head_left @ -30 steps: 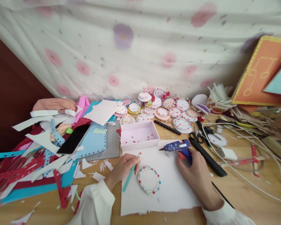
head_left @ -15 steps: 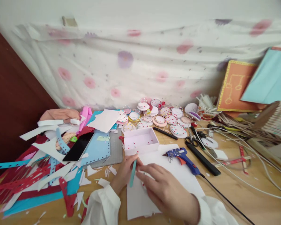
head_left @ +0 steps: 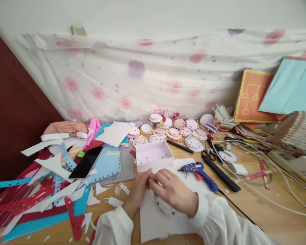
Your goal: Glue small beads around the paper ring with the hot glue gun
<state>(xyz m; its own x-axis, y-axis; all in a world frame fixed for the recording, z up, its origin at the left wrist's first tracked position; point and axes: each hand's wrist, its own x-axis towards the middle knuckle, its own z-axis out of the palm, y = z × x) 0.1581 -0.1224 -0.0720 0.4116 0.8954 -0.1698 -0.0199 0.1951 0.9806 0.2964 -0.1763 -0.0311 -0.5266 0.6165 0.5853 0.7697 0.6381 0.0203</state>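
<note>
Now pressing left hand (head_left: 139,189) to right hand (head_left: 172,192), lower centre; cannot tell pinched item, if any; with round ring (head_left: 161,205) just below, nearer right.

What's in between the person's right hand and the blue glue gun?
Only the white sheet shows between the right hand and the blue glue gun. You can see that in the head view.

Head-worn view, forward and down
</note>
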